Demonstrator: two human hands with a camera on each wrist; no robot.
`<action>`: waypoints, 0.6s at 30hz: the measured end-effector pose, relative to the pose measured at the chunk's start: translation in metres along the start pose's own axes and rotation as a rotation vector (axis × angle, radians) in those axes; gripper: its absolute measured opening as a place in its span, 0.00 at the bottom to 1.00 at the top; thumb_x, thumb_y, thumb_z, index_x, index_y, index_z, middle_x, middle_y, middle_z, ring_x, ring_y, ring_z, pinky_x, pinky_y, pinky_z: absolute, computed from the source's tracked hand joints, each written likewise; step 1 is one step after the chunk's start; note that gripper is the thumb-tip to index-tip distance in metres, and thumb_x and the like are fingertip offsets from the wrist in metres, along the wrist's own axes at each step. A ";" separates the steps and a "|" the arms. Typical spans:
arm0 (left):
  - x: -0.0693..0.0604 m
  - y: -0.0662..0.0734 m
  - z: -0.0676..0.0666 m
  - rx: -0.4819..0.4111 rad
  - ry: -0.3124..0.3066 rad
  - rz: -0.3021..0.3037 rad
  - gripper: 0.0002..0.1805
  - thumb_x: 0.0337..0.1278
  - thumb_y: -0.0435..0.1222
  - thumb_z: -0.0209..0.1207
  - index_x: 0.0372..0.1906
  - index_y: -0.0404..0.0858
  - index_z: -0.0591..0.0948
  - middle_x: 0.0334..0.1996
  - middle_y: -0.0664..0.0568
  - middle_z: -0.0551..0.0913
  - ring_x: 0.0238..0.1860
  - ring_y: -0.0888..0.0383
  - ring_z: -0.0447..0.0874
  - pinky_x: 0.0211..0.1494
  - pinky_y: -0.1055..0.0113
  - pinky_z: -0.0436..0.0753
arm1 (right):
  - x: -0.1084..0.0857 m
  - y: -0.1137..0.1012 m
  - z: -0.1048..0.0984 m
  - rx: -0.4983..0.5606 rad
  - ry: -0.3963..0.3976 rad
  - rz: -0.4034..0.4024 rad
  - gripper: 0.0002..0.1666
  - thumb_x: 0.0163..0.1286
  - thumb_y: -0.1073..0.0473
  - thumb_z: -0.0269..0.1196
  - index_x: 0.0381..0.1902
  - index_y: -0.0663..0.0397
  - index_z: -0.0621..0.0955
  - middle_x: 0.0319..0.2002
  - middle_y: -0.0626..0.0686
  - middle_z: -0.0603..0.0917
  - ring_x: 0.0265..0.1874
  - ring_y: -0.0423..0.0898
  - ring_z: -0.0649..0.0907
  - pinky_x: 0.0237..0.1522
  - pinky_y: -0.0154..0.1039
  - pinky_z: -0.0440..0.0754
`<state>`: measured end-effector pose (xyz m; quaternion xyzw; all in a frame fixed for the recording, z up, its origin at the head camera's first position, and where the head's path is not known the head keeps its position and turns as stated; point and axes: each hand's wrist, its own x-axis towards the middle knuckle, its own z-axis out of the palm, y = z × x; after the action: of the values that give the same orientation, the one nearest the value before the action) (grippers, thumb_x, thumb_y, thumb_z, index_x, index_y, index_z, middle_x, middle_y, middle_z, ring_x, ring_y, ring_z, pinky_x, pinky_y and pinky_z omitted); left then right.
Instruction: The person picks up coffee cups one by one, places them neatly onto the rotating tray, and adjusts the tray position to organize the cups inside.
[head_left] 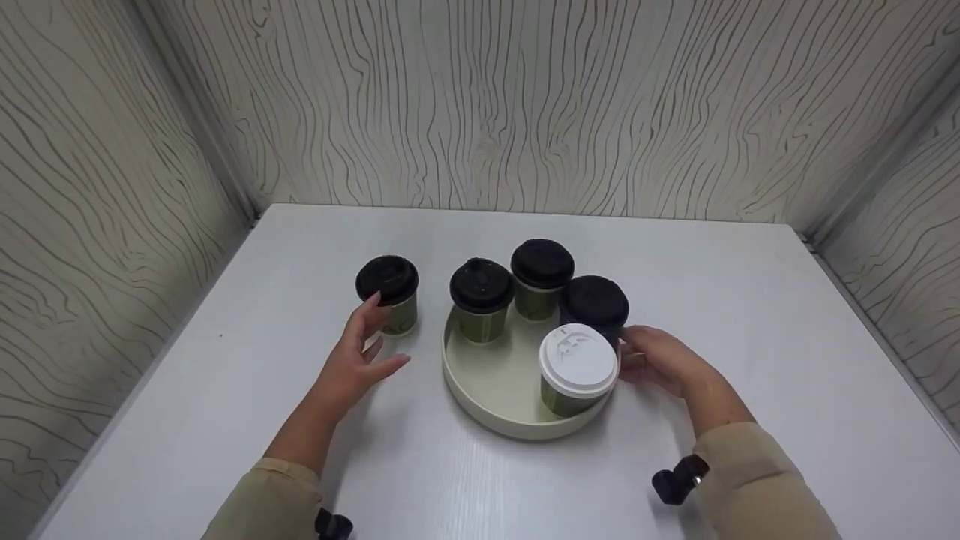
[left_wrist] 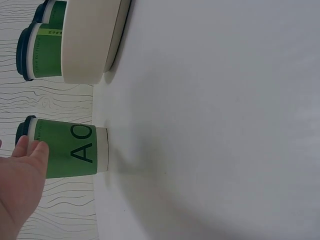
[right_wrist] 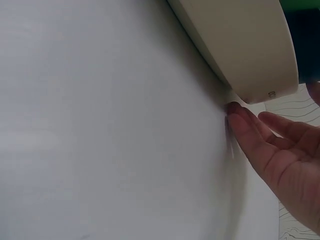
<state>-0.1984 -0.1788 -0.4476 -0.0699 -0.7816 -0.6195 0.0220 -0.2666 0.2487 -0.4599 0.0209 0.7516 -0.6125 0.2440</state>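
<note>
A green paper coffee cup [head_left: 400, 315] with a black lid stands upright on the table, left of a round cream tray [head_left: 487, 416]. My left hand [head_left: 351, 367] is beside this cup, fingers spread and thumb apart; whether the fingertips touch it cannot be told. In the left wrist view, dark letters mark the cup [left_wrist: 70, 150]. My right hand [head_left: 664, 358] is at the tray's right side, its fingers [right_wrist: 245, 127] close by the rim and loosely bent, gripping nothing. Inside the tray are a white-lidded cup [head_left: 577, 364], two black-lidded green cups [head_left: 482, 326] and a dark cup [head_left: 594, 304].
The white table [head_left: 285, 300] ends at a wood-grain patterned back wall [head_left: 480, 112], with similar panels on both sides. A small black device [head_left: 679, 480] is strapped at my right sleeve, and another [head_left: 332, 523] at the left.
</note>
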 end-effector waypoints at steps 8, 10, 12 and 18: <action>-0.004 -0.004 -0.003 0.017 0.016 -0.030 0.51 0.42 0.37 0.69 0.69 0.54 0.51 0.65 0.51 0.60 0.67 0.57 0.56 0.66 0.61 0.60 | 0.007 0.001 0.003 0.002 0.007 -0.024 0.32 0.72 0.55 0.42 0.65 0.72 0.54 0.47 0.60 0.74 0.43 0.45 0.80 0.49 0.41 0.77; -0.003 -0.005 -0.005 0.024 0.032 -0.028 0.50 0.43 0.36 0.69 0.69 0.53 0.52 0.64 0.50 0.61 0.66 0.57 0.57 0.65 0.61 0.61 | 0.006 0.002 0.004 0.005 0.005 -0.026 0.31 0.72 0.56 0.43 0.66 0.72 0.54 0.47 0.59 0.74 0.42 0.45 0.80 0.49 0.41 0.77; -0.003 -0.006 -0.007 0.042 0.058 -0.026 0.49 0.43 0.35 0.68 0.69 0.52 0.52 0.63 0.49 0.61 0.66 0.56 0.58 0.65 0.60 0.62 | 0.005 0.002 0.004 0.011 -0.008 -0.029 0.32 0.72 0.56 0.44 0.66 0.72 0.53 0.46 0.58 0.75 0.41 0.45 0.80 0.48 0.42 0.77; 0.006 -0.005 -0.017 0.090 0.148 -0.047 0.48 0.45 0.33 0.67 0.69 0.48 0.52 0.64 0.48 0.59 0.66 0.53 0.56 0.66 0.58 0.61 | 0.001 0.005 0.002 0.050 -0.052 -0.027 0.33 0.70 0.58 0.47 0.66 0.72 0.54 0.43 0.55 0.78 0.41 0.47 0.81 0.49 0.45 0.77</action>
<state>-0.2055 -0.1959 -0.4478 -0.0047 -0.8062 -0.5877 0.0684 -0.2649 0.2475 -0.4647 0.0009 0.7298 -0.6346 0.2543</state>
